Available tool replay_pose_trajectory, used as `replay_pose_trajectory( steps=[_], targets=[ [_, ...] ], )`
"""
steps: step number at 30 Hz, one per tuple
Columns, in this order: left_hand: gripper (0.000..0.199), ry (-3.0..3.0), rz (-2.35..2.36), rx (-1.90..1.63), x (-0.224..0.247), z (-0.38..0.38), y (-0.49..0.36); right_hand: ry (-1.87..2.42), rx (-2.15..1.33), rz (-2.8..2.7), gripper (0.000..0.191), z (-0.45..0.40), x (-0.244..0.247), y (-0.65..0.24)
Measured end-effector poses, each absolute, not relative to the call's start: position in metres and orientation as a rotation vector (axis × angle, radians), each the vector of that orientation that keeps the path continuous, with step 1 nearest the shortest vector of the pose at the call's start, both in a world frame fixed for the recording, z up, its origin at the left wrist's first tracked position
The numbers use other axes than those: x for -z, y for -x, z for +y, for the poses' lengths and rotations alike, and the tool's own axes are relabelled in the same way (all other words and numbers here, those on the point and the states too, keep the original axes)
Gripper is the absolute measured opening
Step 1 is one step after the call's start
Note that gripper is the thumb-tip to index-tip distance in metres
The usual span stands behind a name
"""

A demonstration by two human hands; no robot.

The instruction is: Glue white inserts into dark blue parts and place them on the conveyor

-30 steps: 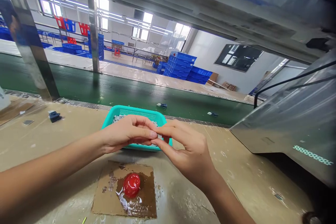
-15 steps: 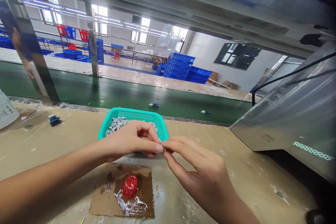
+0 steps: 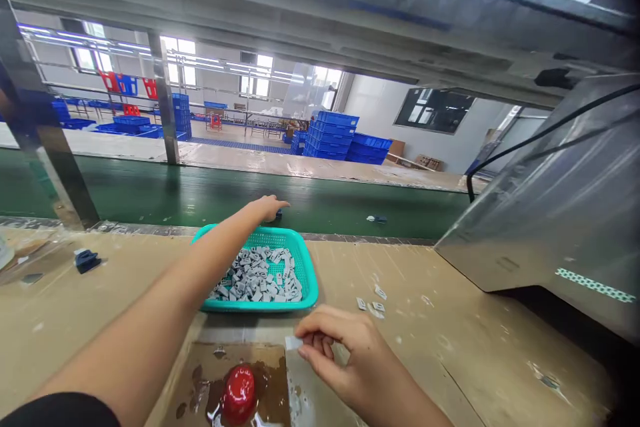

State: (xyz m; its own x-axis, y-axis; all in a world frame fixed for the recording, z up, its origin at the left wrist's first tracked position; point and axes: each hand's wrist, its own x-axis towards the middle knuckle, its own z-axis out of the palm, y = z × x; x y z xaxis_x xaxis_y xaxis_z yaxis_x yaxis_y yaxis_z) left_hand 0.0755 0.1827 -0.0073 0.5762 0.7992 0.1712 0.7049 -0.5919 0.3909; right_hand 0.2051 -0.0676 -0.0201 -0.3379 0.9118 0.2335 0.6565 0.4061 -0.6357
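A black sleeve (image 3: 57,413) is seen at the lower left edge, with the left arm extended from it across the view; at the bottom of the view, a square of brown-stained corrugated cardboard (image 3: 240,348) lies on the tan work table (image 3: 425,363), and a glossy red domed object (image 3: 239,395) is seated in a wet brown patch on it; just above the cardboard, the right hand (image 3: 340,353) is held partly closed, with a small flat pale-grey piece (image 3: 293,343) pinched between thumb and forefinger; several small white flat pieces (image 3: 373,307) are scattered on the table to the right of that hand; a shallow teal plastic mesh basket (image 3: 305,267) is placed beyond the cardboard and is filled with small grey moulded pieces (image 3: 255,278); the left arm is passed over the basket, and the left hand (image 3: 270,208) is extended almost flat above a green conveyor belt (image 3: 165,197), beside a small dark blue part (image 3: 279,213); whether that part is touched cannot be determined; a similar dark blue part (image 3: 86,261) lies on the table at the left; stacked blue plastic crates (image 3: 330,137) are seen far beyond the belt.
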Motion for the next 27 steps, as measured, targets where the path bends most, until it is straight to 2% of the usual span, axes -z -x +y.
replay_pose_trajectory(
  steps=[6,11,16,22,27],
  targets=[
    [0.024,-2.373,1.359,-0.427,0.020,0.191,-0.061,1.382,-0.699,-2.123,0.013,-0.072,0.021,-0.208],
    [0.014,-2.111,1.364,-0.688,0.007,0.180,-0.036,1.375,-0.743,-2.201,0.017,-0.070,0.028,-0.203],
    [0.033,-1.795,1.118,-0.940,-0.011,0.119,-0.030,1.394,-0.678,-2.264,0.018,-0.074,0.034,-0.196],
    [0.022,-0.958,0.577,-0.784,-0.008,0.035,-0.026,1.460,-0.702,-2.259,0.021,-0.075,0.038,-0.193],
    [0.018,-0.913,0.618,-0.728,-0.010,0.017,-0.030,1.470,-0.703,-2.267,0.019,-0.072,0.041,-0.196]
  ],
)
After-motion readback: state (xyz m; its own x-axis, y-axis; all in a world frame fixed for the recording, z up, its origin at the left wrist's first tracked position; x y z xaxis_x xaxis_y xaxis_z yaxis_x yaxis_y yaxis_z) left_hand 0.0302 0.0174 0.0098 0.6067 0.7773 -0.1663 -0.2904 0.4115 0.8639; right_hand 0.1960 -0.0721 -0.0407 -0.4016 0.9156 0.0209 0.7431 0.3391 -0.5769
